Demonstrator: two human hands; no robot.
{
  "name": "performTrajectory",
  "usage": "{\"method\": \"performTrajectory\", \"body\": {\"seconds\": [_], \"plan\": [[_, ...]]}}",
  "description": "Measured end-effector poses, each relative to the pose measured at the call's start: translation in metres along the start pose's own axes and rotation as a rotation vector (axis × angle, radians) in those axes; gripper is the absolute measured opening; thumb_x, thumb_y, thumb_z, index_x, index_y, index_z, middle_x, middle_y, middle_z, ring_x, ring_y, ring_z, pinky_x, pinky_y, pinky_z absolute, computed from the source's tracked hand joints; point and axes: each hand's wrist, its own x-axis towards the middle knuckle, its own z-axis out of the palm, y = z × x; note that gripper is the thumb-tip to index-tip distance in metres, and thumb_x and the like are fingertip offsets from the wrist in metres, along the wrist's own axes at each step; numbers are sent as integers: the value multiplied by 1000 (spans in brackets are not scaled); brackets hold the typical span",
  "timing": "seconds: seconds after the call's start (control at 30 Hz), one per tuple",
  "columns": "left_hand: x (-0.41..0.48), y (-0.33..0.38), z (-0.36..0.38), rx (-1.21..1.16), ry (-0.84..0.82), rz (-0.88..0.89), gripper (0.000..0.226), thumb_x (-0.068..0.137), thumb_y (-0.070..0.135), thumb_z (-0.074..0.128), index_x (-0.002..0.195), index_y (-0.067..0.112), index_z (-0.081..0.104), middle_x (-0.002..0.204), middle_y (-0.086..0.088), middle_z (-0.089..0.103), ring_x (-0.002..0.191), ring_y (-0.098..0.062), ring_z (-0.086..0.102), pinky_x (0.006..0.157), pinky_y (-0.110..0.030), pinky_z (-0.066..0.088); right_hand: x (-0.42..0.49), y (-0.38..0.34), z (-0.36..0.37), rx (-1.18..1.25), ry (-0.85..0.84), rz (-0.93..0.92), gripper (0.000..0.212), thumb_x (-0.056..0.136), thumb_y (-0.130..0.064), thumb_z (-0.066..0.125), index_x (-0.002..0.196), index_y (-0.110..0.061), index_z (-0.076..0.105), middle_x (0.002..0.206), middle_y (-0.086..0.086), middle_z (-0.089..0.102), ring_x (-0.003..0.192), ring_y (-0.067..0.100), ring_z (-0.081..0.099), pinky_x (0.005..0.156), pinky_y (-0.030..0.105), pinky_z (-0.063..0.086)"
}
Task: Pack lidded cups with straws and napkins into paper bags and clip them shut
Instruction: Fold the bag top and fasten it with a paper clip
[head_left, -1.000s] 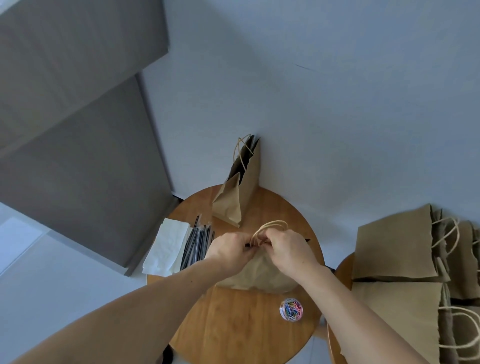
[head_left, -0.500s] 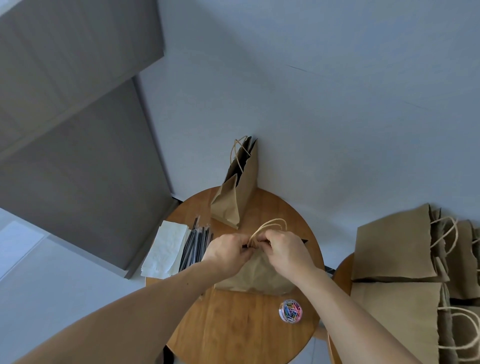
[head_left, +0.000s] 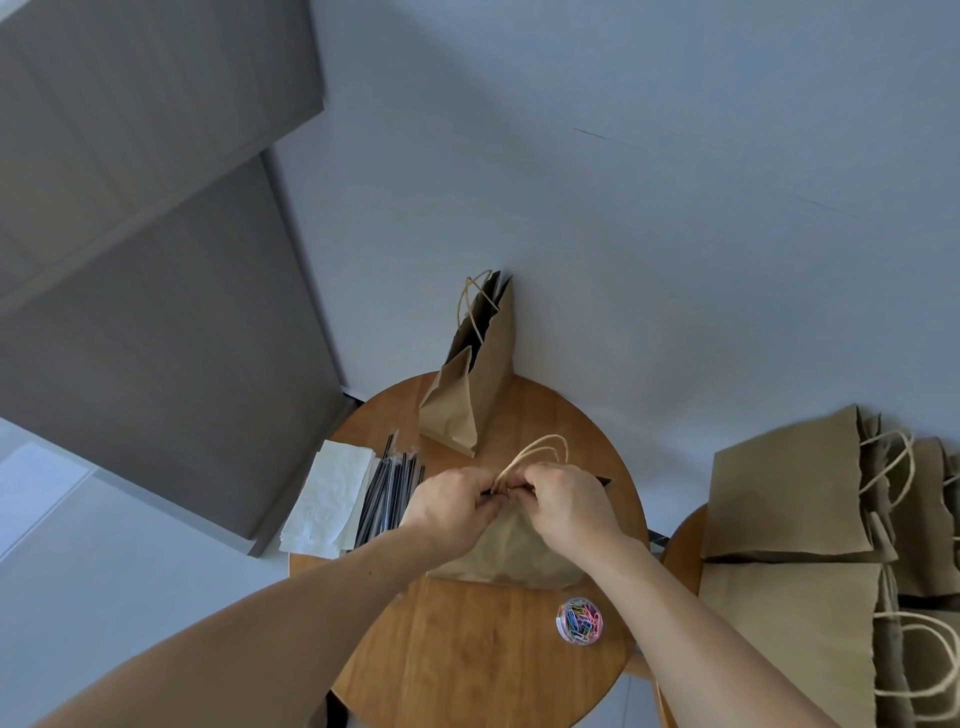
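The left hand (head_left: 452, 506) and the right hand (head_left: 566, 501) meet at the middle of the round table (head_left: 467, 649). Both have their fingers curled tight, pinching the folded top edge of a brown paper bag (head_left: 511, 551) from either side. The knuckles nearly touch, and the bag's two twine handles (head_left: 540, 452) loop up between them toward 12 o'clock. The fingertips are tucked under and out of sight, so it cannot be told whether a clip sits between them. Two bags are on this table: the gripped one at the centre, and a second bag (head_left: 478, 384) at 12 o'clock, leaning against the wall with its mouth gaping. One stack of white napkins (head_left: 330, 499) lies at 9 o'clock, overhanging the rim. Just beside it on the inner side is one bundle of dark straws (head_left: 392, 493), too closely packed to count. One clear tub of coloured paper clips (head_left: 579, 621) stands at 4 o'clock, near the right forearm. Off to 3 o'clock a pile of flat bags (head_left: 784, 493) covers a second table (head_left: 680, 540). The pile is cut off by the frame edge and its layers overlap too much to count. The contents of both bags on the round table are hidden.
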Motion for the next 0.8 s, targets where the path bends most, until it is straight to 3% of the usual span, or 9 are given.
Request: {"method": "performTrajectory", "body": {"seconds": [0.23, 0.37, 0.57, 0.7, 0.8], "plan": [[-1, -1, 2, -55, 18, 20, 10, 92, 19, 61, 90, 17, 71, 81, 3, 69, 77, -15, 62, 71, -36, 50, -4, 1, 9, -146, 49, -66, 18, 97, -31, 55, 96, -16, 65, 93, -3, 65, 89, 16, 59, 64, 25, 40], [-3, -1, 3, -70, 25, 19, 13, 92, 19, 62, 87, 11, 70, 80, -1, 69, 77, -18, 63, 72, -41, 50, -5, -1, 9, -155, 46, -90, 16, 96, -27, 59, 96, -12, 66, 97, 0, 63, 91, 19, 58, 68, 30, 48], [-7, -1, 3, -94, 50, 1, 12, 92, 17, 63, 86, 9, 70, 78, -3, 69, 75, -21, 63, 72, -42, 50, -4, -1, 11, -164, 51, -122, 19, 96, -27, 59, 96, -11, 67, 99, 1, 62, 93, 19, 57, 68, 31, 48], [-7, 1, -2, -133, 3, -11, 7, 90, 19, 64, 89, 17, 72, 82, 5, 71, 80, -14, 65, 75, -37, 53, -9, -2, 8, -132, 59, -120, 20, 96, -27, 59, 96, -9, 67, 103, 0, 63, 96, 19, 57, 73, 33, 50], [-5, 0, -12, -130, -45, -12, 9, 85, 26, 67, 92, 32, 69, 87, 16, 69, 84, 1, 62, 73, -25, 52, -19, -3, -5, 54, 236, -202, 10, 87, -18, 71, 91, -9, 72, 97, -2, 67, 84, 16, 63, 68, 33, 55]]}}
